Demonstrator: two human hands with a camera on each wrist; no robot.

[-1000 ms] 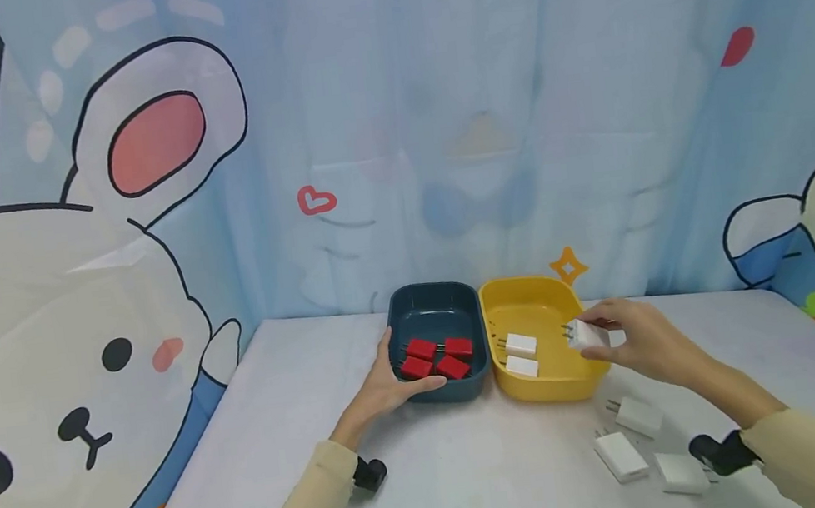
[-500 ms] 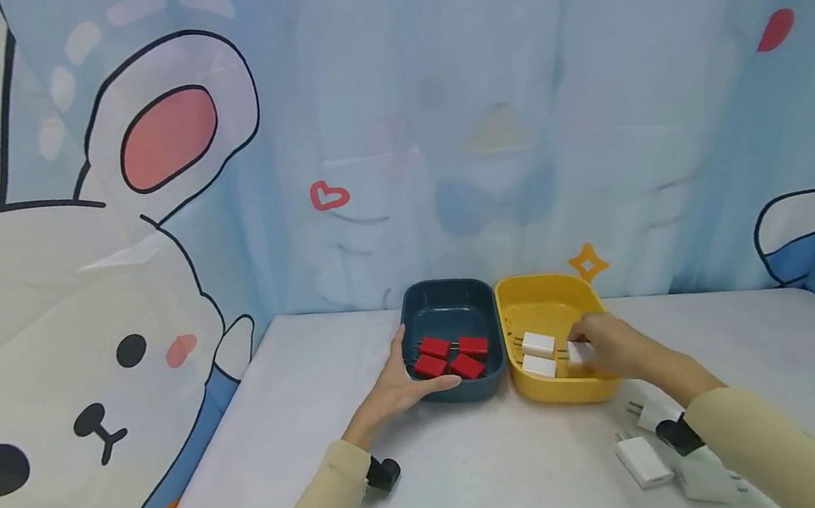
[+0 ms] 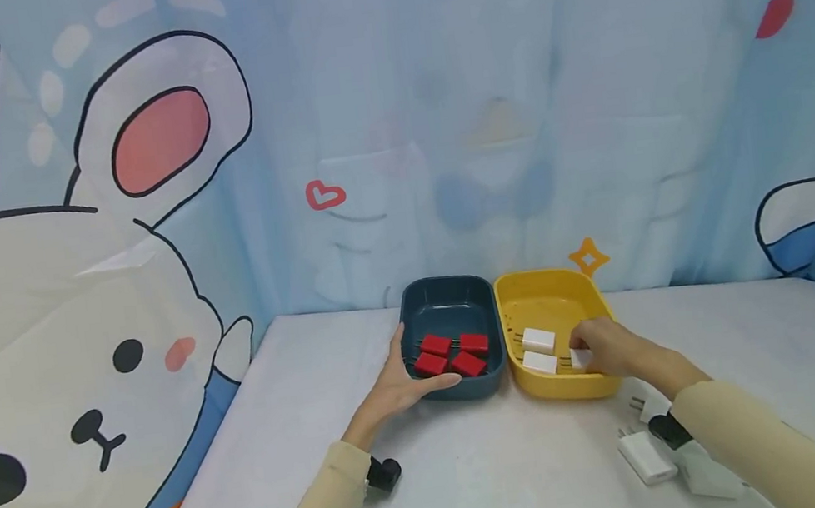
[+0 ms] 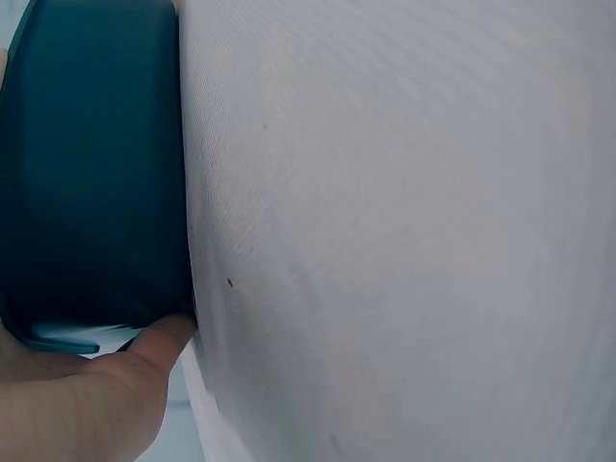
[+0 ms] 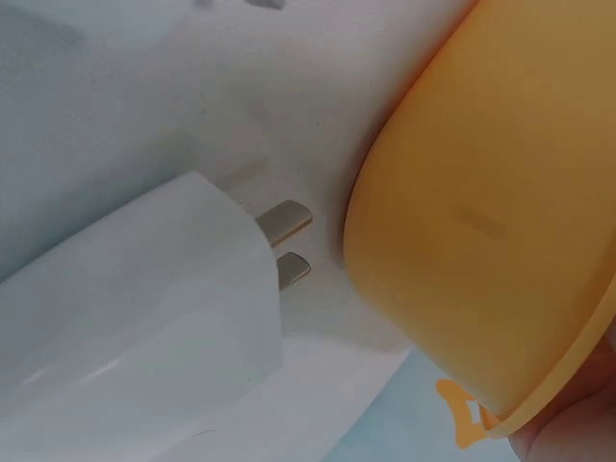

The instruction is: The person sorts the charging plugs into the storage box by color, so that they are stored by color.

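Note:
My left hand [image 3: 392, 381] holds the dark teal box [image 3: 449, 287] by its near left corner, fingers along the side and thumb across the front. Several red plug chargers [image 3: 436, 344] lie in that box. My right hand [image 3: 607, 346] reaches into the yellow box [image 3: 562, 388] and pinches a white plug charger [image 3: 580, 358], mostly hidden by the fingers. Two more white chargers [image 3: 538, 340] lie to its left in the same box. In the left wrist view the teal box [image 4: 96, 173] stands on the cloth with a fingertip at its base.
More white chargers [image 3: 648, 458] lie on the white cloth in front of the yellow box, partly under the right sleeve. One white charger [image 5: 173, 318] looms in the right wrist view, prongs toward the yellow box. A patterned curtain [image 3: 400, 121] hangs behind the table.
The right hand has moved left and down into the yellow box with the white charger, beside the other two. The left hand still holds the teal box. The view has shifted slightly.

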